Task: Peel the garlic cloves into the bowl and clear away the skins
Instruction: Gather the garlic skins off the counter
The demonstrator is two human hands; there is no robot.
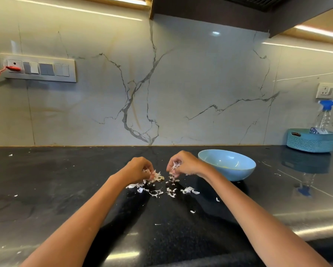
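From the head view, both hands are working low over the black countertop (65, 180), the left hand (140, 168) pinching skins at the pile of garlic skins (158, 190), the right hand (183, 163) clutching a papery tuft, the blue bowl (238, 174) sitting just beyond its wrist with open counter all around.

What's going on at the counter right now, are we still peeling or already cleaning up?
A person is gathering papery white garlic skins off the black stone countertop. The left hand pinches a clump of skins lying on the counter, and the right hand holds a small bunch just above it. More scraps lie scattered nearer the camera. The light blue bowl sits right of the hands; its contents are hard to make out.
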